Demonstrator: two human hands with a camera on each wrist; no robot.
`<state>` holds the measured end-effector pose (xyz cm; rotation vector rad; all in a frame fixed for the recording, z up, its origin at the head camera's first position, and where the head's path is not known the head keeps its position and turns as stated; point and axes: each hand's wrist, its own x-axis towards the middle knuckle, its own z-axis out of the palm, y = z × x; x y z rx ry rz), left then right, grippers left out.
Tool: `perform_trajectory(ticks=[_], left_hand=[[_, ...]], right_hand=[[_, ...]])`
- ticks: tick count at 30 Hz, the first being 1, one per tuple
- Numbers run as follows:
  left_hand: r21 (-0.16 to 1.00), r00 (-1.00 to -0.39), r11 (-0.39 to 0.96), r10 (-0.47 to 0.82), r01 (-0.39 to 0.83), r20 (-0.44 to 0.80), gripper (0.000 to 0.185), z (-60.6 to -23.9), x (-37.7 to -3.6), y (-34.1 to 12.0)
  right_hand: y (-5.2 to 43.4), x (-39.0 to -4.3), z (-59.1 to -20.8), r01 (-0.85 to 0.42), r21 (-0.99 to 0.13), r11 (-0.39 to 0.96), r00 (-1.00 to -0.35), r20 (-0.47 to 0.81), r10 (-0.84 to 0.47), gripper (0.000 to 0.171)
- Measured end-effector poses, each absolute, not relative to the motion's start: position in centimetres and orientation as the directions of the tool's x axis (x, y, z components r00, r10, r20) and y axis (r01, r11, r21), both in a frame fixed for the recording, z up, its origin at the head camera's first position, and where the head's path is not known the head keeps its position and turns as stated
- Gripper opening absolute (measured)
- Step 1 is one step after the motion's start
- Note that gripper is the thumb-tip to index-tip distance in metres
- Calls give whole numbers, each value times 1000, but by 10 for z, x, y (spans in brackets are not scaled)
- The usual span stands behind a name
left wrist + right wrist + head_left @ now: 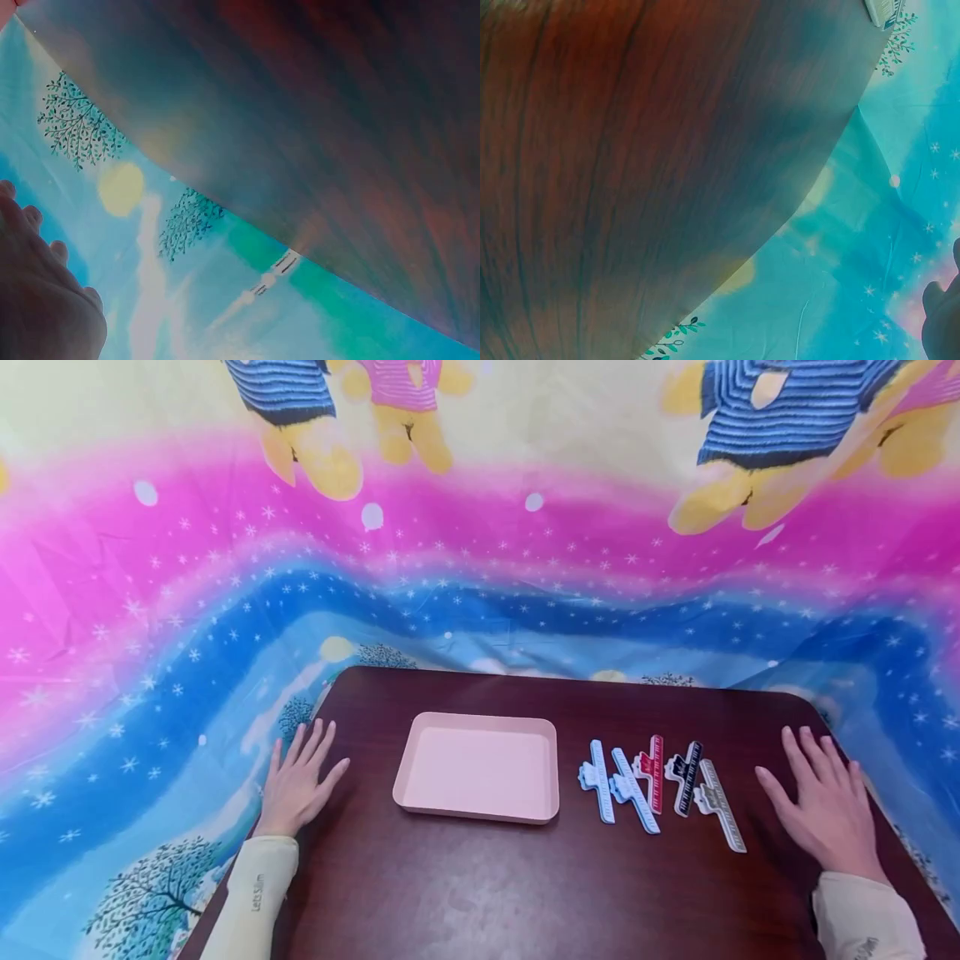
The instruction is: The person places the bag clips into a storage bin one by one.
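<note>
My left hand (298, 785) rests at the table's left edge with straight, spread fingers and holds nothing. On the right, my right hand (825, 797) lies likewise, fingers spread, near the right edge. Between them stands a shallow pink tray (477, 772), nearer the left hand. Right of the tray lies a loose row of ruler clips: a light blue clip (601, 783), a second light blue clip (636, 793), a red clip (657, 777), a black clip (687, 781) and a grey clip (723, 810). The grey one is closest to my right hand, apart from it.
The dark brown table (480, 893) has rounded far corners. Behind it and along its sides hangs a patterned cloth (480, 552) in pink and blue. Both wrist views show mostly tabletop, its edge and cloth.
</note>
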<state>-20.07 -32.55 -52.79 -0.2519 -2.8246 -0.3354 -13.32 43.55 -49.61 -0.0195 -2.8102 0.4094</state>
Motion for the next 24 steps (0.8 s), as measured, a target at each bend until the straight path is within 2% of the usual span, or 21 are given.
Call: perform_trajectory(ticks=[15,24], left_hand=[[225,-949,948,161,225,269,74,-524,-218,-299],[307,-969,923,194,233,154,71,-529,-228,-270]], right_hand=[[415,-147,-504,-101,-277,956,-960,280,-20,78],[391,-153,-505,-69,-246,967,-997,57,-56,81]])
